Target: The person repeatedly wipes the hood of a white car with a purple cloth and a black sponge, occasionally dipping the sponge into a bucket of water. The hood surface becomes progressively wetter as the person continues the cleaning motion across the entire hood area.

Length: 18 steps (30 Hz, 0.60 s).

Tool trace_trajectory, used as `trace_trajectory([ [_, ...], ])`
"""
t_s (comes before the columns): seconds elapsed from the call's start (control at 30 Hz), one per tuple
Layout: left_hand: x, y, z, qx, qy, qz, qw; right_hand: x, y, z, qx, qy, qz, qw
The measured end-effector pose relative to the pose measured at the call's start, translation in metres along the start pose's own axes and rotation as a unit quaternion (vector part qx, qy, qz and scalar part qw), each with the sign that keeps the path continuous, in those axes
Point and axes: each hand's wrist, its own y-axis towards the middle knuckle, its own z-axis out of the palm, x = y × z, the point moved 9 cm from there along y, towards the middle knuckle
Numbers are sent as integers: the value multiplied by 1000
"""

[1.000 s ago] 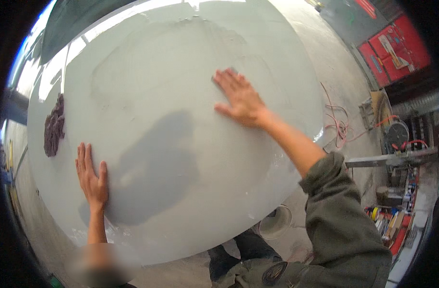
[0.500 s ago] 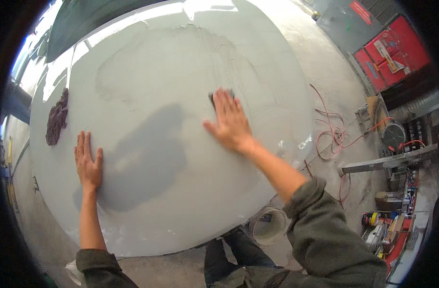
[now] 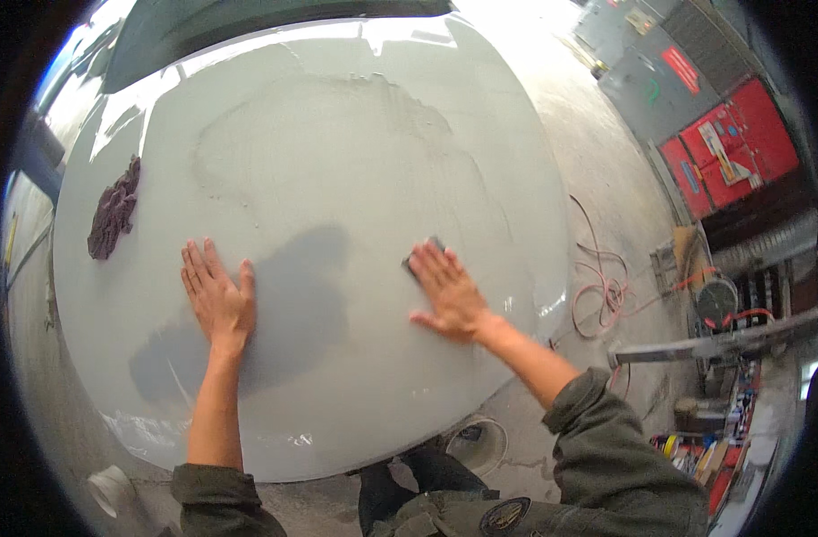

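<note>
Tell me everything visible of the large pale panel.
The panel is broad, smooth and pale grey-green, with rounded edges; its material is unclear. It faces up, wet-looking, with an irregular outline on its far half and bright reflections near its edges. The left hand rests flat on it, the right hand covers part of a dark pad against it, and a crumpled purplish cloth lies at its left.

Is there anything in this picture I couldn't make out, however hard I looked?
In the head view:
Dark pad: mostly covered by the right hand.
Left hand: its palm is hidden by its own back.
Dark green surface: cut off by the top edge.
Clutter at lower right: too small.
</note>
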Motion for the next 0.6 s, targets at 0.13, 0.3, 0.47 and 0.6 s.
trace_trajectory([
  [0.13,6,-7,-1,-6,10,-7,1000,-93,113,-5,12,4,43,999],
  [0.3,1,-3,-15,-4,-13,-13,1000,-162,219,-27,-21,39,156,987],
  [0.47,-1,1,-7,-21,-6,-11,1000,-147,182,-22,-45,40,113,992],
  [0.6,9,1,-15,4,1,-42,999,-61,54,-9,-7,6,16,1000],
])
